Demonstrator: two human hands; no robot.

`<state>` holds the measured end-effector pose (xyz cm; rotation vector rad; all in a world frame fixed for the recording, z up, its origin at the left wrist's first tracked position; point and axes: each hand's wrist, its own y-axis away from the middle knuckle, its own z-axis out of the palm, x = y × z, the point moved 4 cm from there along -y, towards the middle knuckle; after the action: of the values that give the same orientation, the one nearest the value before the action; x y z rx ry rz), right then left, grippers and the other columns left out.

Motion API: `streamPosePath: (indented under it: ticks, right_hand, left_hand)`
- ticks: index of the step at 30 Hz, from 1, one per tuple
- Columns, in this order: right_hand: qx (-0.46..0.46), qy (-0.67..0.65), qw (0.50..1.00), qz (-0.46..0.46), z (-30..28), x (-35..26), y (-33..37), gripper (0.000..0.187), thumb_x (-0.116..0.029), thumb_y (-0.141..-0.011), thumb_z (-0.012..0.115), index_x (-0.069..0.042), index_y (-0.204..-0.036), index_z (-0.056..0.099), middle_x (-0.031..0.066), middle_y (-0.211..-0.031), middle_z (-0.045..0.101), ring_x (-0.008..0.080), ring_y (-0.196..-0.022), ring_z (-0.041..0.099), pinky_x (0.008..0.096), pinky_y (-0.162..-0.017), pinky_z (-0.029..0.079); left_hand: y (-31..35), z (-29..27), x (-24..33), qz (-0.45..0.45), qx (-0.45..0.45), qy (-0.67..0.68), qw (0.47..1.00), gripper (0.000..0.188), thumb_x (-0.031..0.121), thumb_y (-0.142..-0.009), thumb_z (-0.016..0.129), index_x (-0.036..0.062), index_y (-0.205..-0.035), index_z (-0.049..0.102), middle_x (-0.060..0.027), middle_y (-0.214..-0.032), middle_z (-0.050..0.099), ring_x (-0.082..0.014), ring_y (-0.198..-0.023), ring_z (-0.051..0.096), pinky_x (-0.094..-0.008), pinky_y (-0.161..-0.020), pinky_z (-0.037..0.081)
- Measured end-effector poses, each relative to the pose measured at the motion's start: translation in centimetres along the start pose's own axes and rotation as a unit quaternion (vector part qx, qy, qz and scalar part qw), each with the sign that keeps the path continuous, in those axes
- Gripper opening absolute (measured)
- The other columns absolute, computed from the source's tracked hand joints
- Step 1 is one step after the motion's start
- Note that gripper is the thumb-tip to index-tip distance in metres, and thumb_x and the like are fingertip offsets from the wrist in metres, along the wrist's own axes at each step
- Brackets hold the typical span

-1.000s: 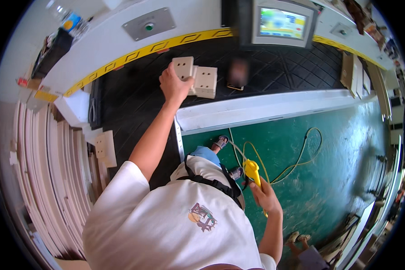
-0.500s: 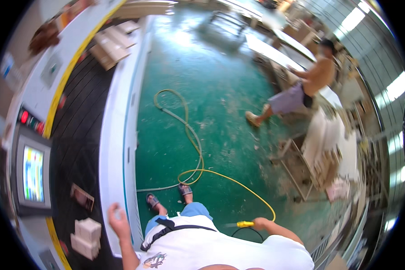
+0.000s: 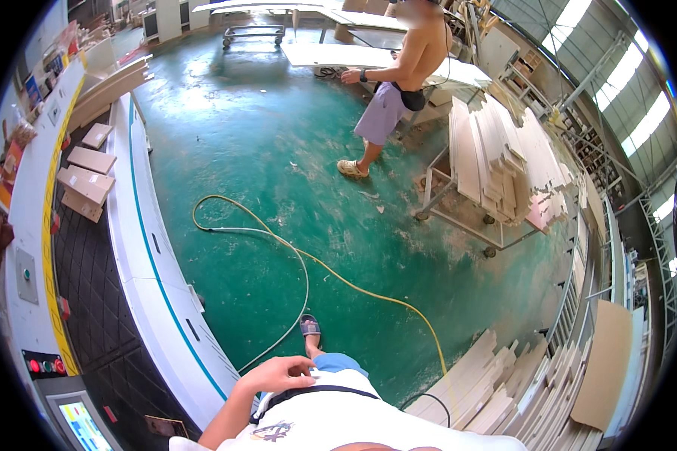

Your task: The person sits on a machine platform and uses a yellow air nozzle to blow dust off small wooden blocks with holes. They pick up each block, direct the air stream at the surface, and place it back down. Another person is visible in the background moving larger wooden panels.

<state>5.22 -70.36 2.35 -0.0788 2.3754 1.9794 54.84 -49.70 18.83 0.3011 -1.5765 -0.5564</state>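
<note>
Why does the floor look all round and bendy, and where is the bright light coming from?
Head view: the fisheye lens bends straight edges, so the white machine edge curves; a black ring frames the picture. Daylight comes through roof panels at upper right, leaving pale glare on the green floor. The left hand looks sharp.

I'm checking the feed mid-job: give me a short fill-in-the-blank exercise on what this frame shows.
1. The left hand is empty and rests against the person's own ______.
2. The yellow hose snakes across a floor painted ______.
3. The small wooden panels lie on the black ______ of the white machine at the left.
4. The rack beside the other person holds stacked pale ______.

Missing words: waist; green; belt; boards
</note>
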Motion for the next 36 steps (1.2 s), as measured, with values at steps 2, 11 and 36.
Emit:
streamPosePath:
  ticks: [2, 11, 36]
  right_hand:
    - [-0.003, -0.034, 0.999, -0.016, 0.2, -1.3, -0.4, 0.032, -0.037, -0.090, 0.072, -0.010, -0.108, 0.079, 0.0121, -0.096, 0.077, 0.0250, -0.089, 0.073, 0.0390, -0.078, 0.057]
    - [-0.044, -0.169, 0.984, -0.023, -0.5, -0.4, -3.0, 0.029, -0.033, -0.090, 0.071, -0.009, -0.105, 0.079, 0.0102, -0.090, 0.076, 0.0218, -0.084, 0.072, 0.0368, -0.074, 0.057]
    - [-0.106, -0.011, 0.890, -0.443, -16.2, -42.0, 9.2, 0.045, -0.039, -0.105, 0.064, -0.005, -0.135, 0.064, 0.0096, -0.121, 0.069, 0.0191, -0.112, 0.062, 0.0349, -0.097, 0.051]
  left_hand:
    - [-2.3, 0.2, 0.0, 0.017, -0.052, -0.064, 0.996, 0.053, 0.050, -0.096, 0.073, 0.0087, -0.130, 0.071, -0.0125, -0.115, 0.072, -0.0214, -0.106, 0.068, -0.0320, -0.092, 0.054]
    - [-7.7, -2.2, 4.6, 0.059, -0.063, -0.124, 0.988, 0.053, 0.053, -0.095, 0.075, 0.0060, -0.121, 0.072, -0.0105, -0.106, 0.061, -0.0211, -0.097, 0.062, -0.0330, -0.083, 0.052]
    - [-13.5, -17.1, 8.8, -0.020, -0.062, -0.189, 0.980, 0.059, 0.059, -0.095, 0.069, 0.0078, -0.124, 0.070, -0.0144, -0.102, 0.073, -0.0289, -0.093, 0.068, -0.0382, -0.082, 0.052]
